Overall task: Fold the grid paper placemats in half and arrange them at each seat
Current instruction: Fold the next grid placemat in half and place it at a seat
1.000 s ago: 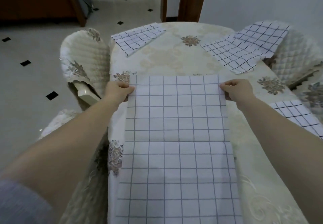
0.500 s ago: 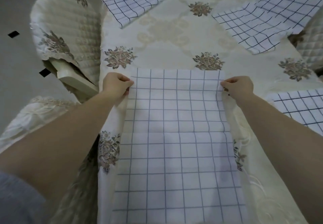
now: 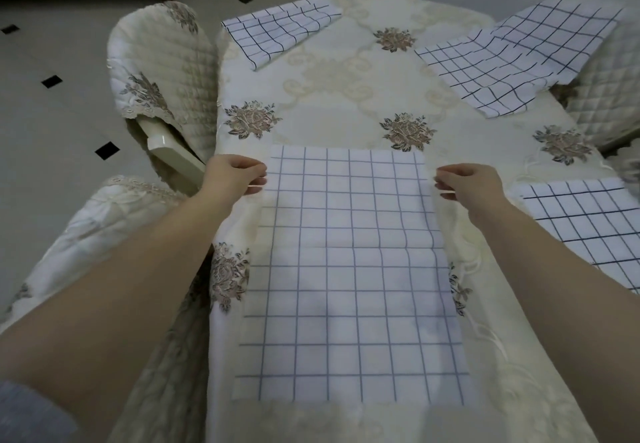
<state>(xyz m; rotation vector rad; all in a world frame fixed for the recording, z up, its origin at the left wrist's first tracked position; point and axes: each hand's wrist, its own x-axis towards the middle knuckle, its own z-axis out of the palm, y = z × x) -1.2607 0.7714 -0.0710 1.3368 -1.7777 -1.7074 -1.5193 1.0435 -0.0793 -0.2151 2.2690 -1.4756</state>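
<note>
Across the floral tablecloth [image 3: 329,72] lie grid placemats [image 3: 349,269], quilted chairs [image 3: 166,72] around.

**Cut Edges, Unclear Grips**

The picture's edge cuts off the side placemat [image 3: 585,231] at 3 o'clock. Whether the left hand [image 3: 233,178] or right hand [image 3: 471,184] pinches the central placemat [image 3: 349,269] cannot be told. Its 6 o'clock edge is blurred.
</note>
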